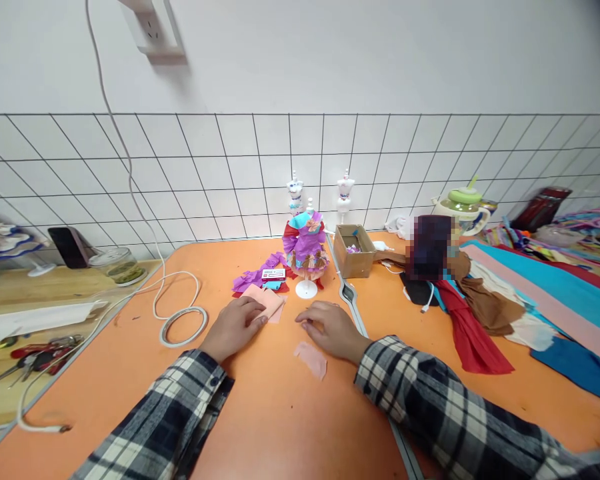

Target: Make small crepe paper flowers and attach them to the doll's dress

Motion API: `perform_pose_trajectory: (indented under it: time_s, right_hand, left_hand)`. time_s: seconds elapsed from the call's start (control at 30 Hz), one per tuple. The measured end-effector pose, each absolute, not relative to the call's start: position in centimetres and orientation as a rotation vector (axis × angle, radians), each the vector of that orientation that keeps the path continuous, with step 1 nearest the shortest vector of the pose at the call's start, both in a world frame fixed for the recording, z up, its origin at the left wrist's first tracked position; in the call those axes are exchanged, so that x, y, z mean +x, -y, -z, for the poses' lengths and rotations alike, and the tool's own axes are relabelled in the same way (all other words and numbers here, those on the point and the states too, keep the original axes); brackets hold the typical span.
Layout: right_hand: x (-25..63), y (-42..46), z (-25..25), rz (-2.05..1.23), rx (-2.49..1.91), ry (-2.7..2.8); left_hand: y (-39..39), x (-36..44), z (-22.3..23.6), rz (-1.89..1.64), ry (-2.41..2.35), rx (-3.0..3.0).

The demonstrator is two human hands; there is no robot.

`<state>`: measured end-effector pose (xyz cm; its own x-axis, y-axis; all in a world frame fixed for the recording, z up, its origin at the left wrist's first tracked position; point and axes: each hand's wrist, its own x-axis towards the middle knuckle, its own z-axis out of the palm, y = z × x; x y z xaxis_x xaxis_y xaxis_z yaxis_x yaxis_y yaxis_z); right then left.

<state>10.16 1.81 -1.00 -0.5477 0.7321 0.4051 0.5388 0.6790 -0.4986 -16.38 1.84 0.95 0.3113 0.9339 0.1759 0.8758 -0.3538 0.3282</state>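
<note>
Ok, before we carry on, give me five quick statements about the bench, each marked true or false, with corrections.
1. The left hand is on folded pink fabric. True.
2. The right hand grips the tape roll. False: the tape roll lies to the left of the left hand, away from the right hand.
3. A pink scrap lies on the orange tabletop. True.
4. The cardboard box is closed. False: its top is open.
5. The dressed mannequin lies flat. False: it stands upright.
</note>
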Motion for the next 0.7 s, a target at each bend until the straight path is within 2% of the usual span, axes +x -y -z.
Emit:
perform_pose_trajectory:
  time_s: [0.23, 0.7]
  right_hand:
    - [7.5, -3.4, -0.3, -0.25, -0.78, 2.605]
    - [8.6, -3.2, -0.6, -0.116, -0.902, 2.725]
  left_hand:
    - [-2.0, -16.7, -0.8, -0.575, -1.684, 2.388]
    - [-2.0, -16.6, -0.7, -0.475, -1.758, 2.511]
